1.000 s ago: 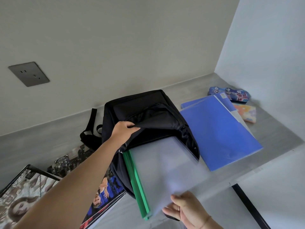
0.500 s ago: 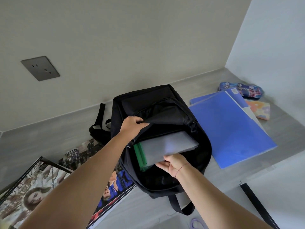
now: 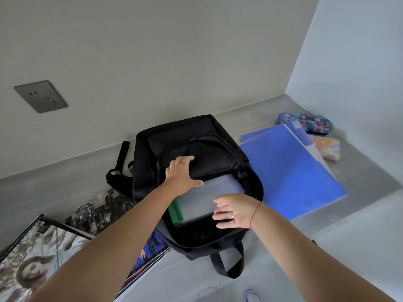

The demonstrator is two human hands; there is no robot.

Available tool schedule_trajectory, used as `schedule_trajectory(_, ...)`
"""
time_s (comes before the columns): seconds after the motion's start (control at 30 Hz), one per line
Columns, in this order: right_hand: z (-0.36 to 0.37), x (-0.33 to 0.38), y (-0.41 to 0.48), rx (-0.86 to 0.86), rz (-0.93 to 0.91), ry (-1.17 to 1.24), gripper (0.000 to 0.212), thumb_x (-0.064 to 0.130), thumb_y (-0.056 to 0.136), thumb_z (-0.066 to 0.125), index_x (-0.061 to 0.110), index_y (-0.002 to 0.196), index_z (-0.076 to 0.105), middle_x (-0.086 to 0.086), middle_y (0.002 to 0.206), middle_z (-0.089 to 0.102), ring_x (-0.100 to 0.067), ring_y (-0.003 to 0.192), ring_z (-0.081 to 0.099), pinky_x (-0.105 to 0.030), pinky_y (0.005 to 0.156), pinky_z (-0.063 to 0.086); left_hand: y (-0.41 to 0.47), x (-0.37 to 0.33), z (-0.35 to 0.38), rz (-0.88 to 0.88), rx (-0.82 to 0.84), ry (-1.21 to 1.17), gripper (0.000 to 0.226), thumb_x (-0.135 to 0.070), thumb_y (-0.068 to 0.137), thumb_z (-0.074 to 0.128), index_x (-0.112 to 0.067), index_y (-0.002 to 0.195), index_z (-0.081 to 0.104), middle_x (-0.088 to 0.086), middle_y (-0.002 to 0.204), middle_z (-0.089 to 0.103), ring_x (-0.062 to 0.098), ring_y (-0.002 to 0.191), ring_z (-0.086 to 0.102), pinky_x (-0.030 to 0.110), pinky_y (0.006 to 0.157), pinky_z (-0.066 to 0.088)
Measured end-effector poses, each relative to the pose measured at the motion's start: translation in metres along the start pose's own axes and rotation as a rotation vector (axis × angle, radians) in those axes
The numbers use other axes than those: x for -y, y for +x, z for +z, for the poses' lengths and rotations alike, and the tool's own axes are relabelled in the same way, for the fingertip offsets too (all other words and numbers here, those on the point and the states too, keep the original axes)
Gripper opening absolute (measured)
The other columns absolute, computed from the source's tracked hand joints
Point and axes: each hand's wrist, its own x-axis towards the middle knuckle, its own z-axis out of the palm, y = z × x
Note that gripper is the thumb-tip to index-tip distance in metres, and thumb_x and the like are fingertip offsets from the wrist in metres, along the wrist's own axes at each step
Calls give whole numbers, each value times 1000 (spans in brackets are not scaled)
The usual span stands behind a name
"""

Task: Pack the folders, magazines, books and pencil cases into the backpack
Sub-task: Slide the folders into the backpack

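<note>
A black cloth backpack (image 3: 174,136) lies on the grey desk (image 3: 54,184) with its big pocket zipped open. Inside the pocket sits a see-through plastic folder with a green spine (image 3: 207,197) — most of it is in, and its near edge shows in the opening. The left hand (image 3: 181,174) lies flat on the backpack's black flap. Its fingers are spread wide and hold nothing, and its thumb reaches over the top of the folder. The right hand (image 3: 235,211) is flat too, with straight fingers touching the folder's near edge.

Just beside the backpack on the right lie flat blue plastic folders (image 3: 290,171). Past them, near the corner of the walls, are a dark blue pencil case with pictures (image 3: 309,124) and a soft orange pencil case (image 3: 327,147). On the left lie glossy magazines (image 3: 43,253) — one of them is partly under the backpack.
</note>
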Motion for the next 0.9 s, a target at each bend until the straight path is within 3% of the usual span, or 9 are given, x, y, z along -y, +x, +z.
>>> schedule_trajectory(0.07,-28,12,-12,-46,-142,-96,13,9,95,46,5,99,58,-9,92,63,-19,88,64,-32,79,52,-4,-27,6,65,-8,-66,77,-38,77,72,-26,141,34,-2,146,33,22,136,29,40,113,25)
schedule_trajectory(0.13,-63,26,-16,-170,-297,-185,19,0,92,39,5,78,50,-9,61,48,-18,55,50,-23,55,40,-8,-57,16,117,-31,-209,61,-31,83,67,-21,137,41,-1,141,39,20,132,36,36,110,32)
schedule_trajectory(0.2,-104,38,-16,-470,-408,-398,12,-1,86,45,3,75,48,-21,66,37,-20,68,28,-26,63,21,-12,-90,32,131,-34,-358,46,-22,88,62,-17,131,48,2,135,46,18,126,45,29,103,39)
schedule_trajectory(0.23,-125,42,-14,-618,-457,-469,10,1,85,49,-4,77,53,-29,74,44,-39,67,42,-34,58,33,-14,-108,43,128,-24,-405,41,-19,89,60,-15,129,50,4,133,48,18,122,49,25,99,40)
schedule_trajectory(0.27,-146,47,-13,-702,-490,-495,16,4,86,52,-9,92,60,-34,93,55,-50,100,55,-47,73,45,-15,-124,56,122,9,-439,40,-17,89,60,-13,128,51,5,132,48,19,120,51,23,96,40)
schedule_trajectory(0.3,-166,52,-14,-740,-516,-483,27,8,88,55,-6,111,60,-27,115,59,-41,104,57,-38,79,44,-16,-140,70,114,63,-466,41,-17,90,59,-12,129,49,6,133,47,20,121,51,23,96,39)
schedule_trajectory(0.5,-256,75,-3,-827,-491,-585,64,29,84,66,9,138,39,-16,140,44,-35,124,46,-44,98,44,12,-201,133,-56,397,-535,70,-31,96,48,-16,152,9,2,160,9,22,144,23,27,104,32)
schedule_trajectory(0.73,-311,80,39,-728,-398,-508,67,37,74,75,9,127,45,-10,110,52,-30,96,55,-35,72,48,66,-221,159,-512,176,-599,71,-19,89,55,-4,147,17,18,152,25,29,138,33,35,107,33)
schedule_trajectory(0.9,-331,85,57,-596,-415,-412,57,35,71,78,9,116,54,-7,94,54,-23,79,51,-23,55,37,86,-231,164,-589,130,-705,74,-20,84,58,-4,146,20,20,151,23,34,131,36,32,82,20)
